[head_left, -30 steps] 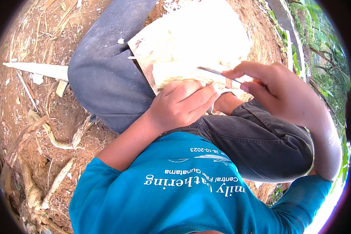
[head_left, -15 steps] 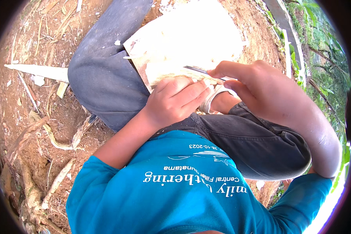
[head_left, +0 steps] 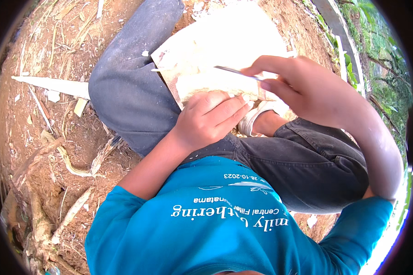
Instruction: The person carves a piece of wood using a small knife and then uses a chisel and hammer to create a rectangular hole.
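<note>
My left hand (head_left: 206, 117) is closed over a pale piece of wood (head_left: 199, 86), pressing it down on a flat board (head_left: 167, 68). Bright glare hides most of the wood's outline and much of the board. Pinched between the thumb and fingers of my right hand (head_left: 291, 85) is a thin, dark metal blade (head_left: 234, 71), its handle hidden in the grip. The blade points left, just above the wood and beyond my left fingertips, with a small gap showing between them.
My bent legs in dark trousers (head_left: 128, 101) flank the board, with a foot (head_left: 266, 123) close behind my left fingers. Bare soil holds a long pale pointed wood piece (head_left: 55, 85), dry roots (head_left: 36, 220) and scattered chips. Green plants (head_left: 390, 68) grow along the right.
My right hand has lifted the blade up and away from the wood. My left hand keeps its hold, while the whole view has shifted slightly.
</note>
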`<action>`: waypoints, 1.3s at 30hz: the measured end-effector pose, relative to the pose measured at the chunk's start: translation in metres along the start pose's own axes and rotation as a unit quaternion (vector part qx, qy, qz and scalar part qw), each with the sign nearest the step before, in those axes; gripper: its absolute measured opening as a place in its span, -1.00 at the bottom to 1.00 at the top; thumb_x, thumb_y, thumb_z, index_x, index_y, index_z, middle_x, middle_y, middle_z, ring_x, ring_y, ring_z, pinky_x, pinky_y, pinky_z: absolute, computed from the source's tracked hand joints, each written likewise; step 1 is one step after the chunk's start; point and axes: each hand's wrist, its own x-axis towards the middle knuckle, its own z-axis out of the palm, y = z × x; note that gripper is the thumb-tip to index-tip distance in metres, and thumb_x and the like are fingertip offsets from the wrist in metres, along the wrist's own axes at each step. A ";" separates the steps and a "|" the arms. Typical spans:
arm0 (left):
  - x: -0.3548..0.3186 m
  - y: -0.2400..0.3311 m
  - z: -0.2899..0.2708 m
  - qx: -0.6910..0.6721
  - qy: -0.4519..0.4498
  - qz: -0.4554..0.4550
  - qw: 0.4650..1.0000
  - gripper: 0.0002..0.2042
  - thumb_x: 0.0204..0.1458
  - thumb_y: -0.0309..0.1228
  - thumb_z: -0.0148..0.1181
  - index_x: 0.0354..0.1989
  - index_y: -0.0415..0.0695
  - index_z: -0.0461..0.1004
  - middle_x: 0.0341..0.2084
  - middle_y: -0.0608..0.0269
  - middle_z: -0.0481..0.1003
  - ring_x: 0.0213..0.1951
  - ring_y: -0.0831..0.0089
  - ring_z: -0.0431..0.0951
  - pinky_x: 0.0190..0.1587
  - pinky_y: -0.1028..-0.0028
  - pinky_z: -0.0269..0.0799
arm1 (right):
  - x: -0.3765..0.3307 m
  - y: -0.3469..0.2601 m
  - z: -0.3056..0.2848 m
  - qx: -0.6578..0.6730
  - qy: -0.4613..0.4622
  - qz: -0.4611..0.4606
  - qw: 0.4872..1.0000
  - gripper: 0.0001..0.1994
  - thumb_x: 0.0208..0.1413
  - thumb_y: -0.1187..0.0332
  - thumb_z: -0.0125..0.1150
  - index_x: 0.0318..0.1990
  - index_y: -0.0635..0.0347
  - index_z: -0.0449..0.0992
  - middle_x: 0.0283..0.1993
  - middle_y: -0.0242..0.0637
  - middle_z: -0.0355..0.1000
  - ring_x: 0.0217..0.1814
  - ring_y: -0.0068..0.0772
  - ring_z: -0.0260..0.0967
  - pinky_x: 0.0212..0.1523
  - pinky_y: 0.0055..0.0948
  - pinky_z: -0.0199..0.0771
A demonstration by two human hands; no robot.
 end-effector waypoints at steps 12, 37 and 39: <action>-0.003 -0.002 0.003 -0.008 0.006 0.000 1.000 -0.71 -0.15 -0.50 0.39 -0.17 -0.15 0.72 -0.15 0.33 0.61 -0.24 0.42 0.56 -0.22 0.42 0.52 | -0.003 -0.023 -0.010 0.025 -0.086 0.085 0.992 -0.73 0.37 0.48 0.09 0.16 0.12 0.52 -0.16 -0.05 0.63 -0.23 -0.06 0.64 -0.23 -0.22 0.56; 0.000 -0.001 0.000 0.016 -0.008 0.007 1.000 -0.65 -0.15 -0.48 0.36 -0.10 -0.09 0.73 -0.13 0.40 0.59 -0.15 0.39 0.50 -0.14 0.40 0.48 | -0.011 -0.020 -0.017 -0.029 -0.077 0.102 0.991 -0.74 0.38 0.41 0.10 0.17 0.09 0.50 -0.25 -0.04 0.61 -0.26 -0.04 0.61 -0.22 -0.11 0.53; -0.001 0.000 0.001 0.015 -0.007 0.001 1.000 -0.66 -0.14 -0.47 0.36 -0.10 -0.09 0.73 -0.13 0.41 0.59 -0.16 0.38 0.50 -0.13 0.40 0.47 | -0.014 -0.017 -0.014 -0.023 -0.073 0.095 0.993 -0.74 0.37 0.42 0.10 0.16 0.11 0.50 -0.18 -0.04 0.62 -0.23 -0.03 0.62 -0.20 -0.13 0.55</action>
